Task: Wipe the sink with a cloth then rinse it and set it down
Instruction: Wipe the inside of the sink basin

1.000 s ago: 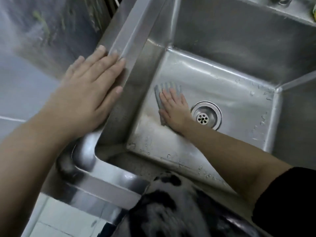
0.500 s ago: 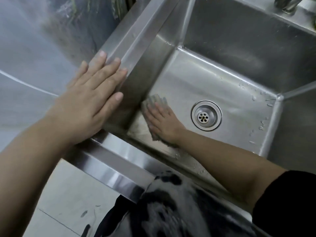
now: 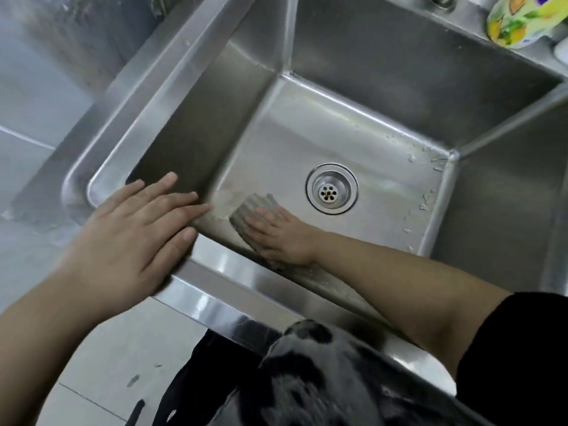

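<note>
While our right hand (image 3: 278,233) presses flat on it with straight fingers, the grey ribbed cloth (image 3: 250,207) lies on the bottom of the steel sink (image 3: 399,72), close to the front left corner of the basin and a little to the left of the drain (image 3: 331,188). We are not gripping the cloth; the palm and fingers simply lie spread over it, and its far edge shows beyond the fingertips. Our left hand (image 3: 135,229) rests open on the sink's front left rim, fingers straight and slightly apart, the tips reaching over the inner edge. Water drops (image 3: 427,195) cling along the right side of the bottom. A yellow and green patterned container (image 3: 519,20) lies on the back rim at the far right. Pale floor tiles (image 3: 107,348) show below the rim, and a black sleeve (image 3: 522,348) covers our right upper arm.
</note>
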A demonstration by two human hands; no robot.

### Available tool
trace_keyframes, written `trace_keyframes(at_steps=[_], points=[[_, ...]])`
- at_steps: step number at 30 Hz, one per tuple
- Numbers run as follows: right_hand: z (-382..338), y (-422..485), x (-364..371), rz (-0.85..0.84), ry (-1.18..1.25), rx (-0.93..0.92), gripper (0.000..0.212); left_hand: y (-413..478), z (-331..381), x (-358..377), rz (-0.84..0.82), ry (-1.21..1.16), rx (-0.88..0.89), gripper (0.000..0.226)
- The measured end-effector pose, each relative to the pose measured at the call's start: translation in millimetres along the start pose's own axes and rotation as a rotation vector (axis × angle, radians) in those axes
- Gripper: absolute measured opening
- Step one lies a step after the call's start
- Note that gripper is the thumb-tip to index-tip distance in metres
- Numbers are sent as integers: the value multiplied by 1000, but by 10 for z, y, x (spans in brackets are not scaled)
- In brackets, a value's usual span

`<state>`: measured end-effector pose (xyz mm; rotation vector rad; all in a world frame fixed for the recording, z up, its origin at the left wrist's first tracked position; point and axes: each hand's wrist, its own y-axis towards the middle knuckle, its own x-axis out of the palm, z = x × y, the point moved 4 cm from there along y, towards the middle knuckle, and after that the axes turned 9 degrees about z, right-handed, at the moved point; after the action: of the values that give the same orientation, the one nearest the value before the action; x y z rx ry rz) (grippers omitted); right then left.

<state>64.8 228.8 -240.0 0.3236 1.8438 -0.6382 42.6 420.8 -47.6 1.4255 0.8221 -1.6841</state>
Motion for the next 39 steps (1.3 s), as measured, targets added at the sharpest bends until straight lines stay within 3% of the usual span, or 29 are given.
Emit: trace_keyframes(at_steps=[2, 4, 5, 9, 13, 17, 19, 24, 28, 32, 39], points=[[-63, -275, -95, -175, 56, -25, 57, 14, 8, -35, -17, -23, 42, 53], [62, -566, -361, -336, 170, 159, 54, 189, -1, -78, -71, -149, 106, 58], [119, -733, -549, -314, 232, 282, 55, 325, 19, -81, -111, -225, 148, 58], [60, -1527, -1188, 7, 302, 787, 68, 1095, 385, 110, -174, -251, 443, 58], [-653, -2185, -1293, 237, 211, 1345, 64, 1493, 811, 883, -542, -25, 706, 41], [-1165, -2447, -1155, 410, 253, 1748, 65, 1388, 855, 1453, -502, -2, 1341, 47], [-1225, -2504, -1082, 456, 290, 1890, 64, 1288, 699, 1717, -570, -29, 1454, 48], [-1167, -2517, -1038, 427, 304, 1951, 71, 1231, 513, 1982, -672, -122, 1367, 51], [-1176, -2533, -1041, 453, 296, 1950, 68, 1175, 692, 2253, -546, -47, 1468, 51], [-1160, -2518, -1030, 453, 297, 1951, 74, 1268, 1398, 2474, -352, 38, 1387, 54], [-1156, -2496, -1093, 542, 304, 1942, 71, 1084, 1223, 2356, -397, -122, 1594, 53]])
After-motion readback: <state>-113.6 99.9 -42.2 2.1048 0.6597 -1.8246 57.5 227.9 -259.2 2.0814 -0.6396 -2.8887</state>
